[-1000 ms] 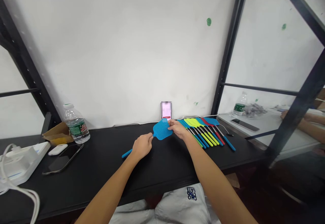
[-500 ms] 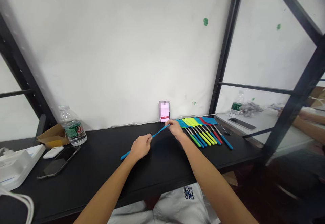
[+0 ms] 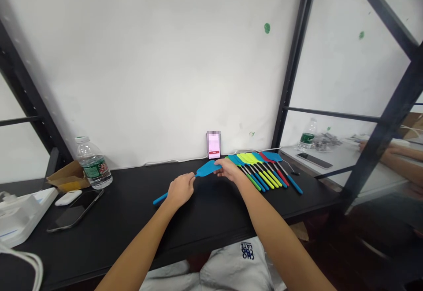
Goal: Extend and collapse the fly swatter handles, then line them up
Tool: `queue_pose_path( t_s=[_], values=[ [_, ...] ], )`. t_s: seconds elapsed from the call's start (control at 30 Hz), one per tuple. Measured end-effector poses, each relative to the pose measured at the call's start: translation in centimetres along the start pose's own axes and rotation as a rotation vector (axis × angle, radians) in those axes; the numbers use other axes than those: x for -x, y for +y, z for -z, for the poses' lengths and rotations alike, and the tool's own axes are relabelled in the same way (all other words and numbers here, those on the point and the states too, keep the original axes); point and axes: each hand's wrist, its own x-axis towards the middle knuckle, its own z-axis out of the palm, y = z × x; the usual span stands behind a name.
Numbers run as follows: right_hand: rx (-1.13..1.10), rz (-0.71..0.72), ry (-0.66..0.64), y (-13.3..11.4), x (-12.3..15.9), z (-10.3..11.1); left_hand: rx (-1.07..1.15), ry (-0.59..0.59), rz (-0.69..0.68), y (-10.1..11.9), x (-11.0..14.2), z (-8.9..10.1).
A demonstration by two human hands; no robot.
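A blue fly swatter point(image 3: 205, 169) is held low over the black table point(image 3: 125, 220) by both my hands. My left hand point(image 3: 180, 189) is closed round its handle, whose blue end sticks out to the left. My right hand point(image 3: 228, 170) pinches the swatter's flat head, which lies nearly level. Just right of that hand a row of several fly swatters point(image 3: 264, 167) in blue, green, yellow and red lies side by side on the table.
A lit phone point(image 3: 213, 145) leans on the white wall behind. At the left stand a water bottle point(image 3: 93, 162), a cardboard box point(image 3: 68, 177), a white case point(image 3: 68, 197), a dark phone point(image 3: 73, 216) and a white device point(image 3: 20, 214). Another person's arm point(image 3: 396, 152) rests on the neighbouring table.
The swatter's head has turned from facing me, through edge-on, to nearly flat. Both hands have kept their hold and stayed about where they were.
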Motion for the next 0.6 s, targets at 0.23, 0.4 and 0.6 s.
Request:
queue_pose_path(
  t_s=[0.23,0.4,0.6],
  values=[
    [0.009,0.112,-0.041,0.5,-0.6,0.4,0.024,-0.077,0.001,0.2,0.0,0.3],
    [0.088,0.203,0.002,1.0,-1.1,0.4,0.028,-0.075,-0.041,-0.1,0.0,-0.1],
    [0.169,0.322,0.06,1.6,-1.4,0.1,0.041,-0.09,-0.031,-0.3,-0.1,-0.5]
  ],
)
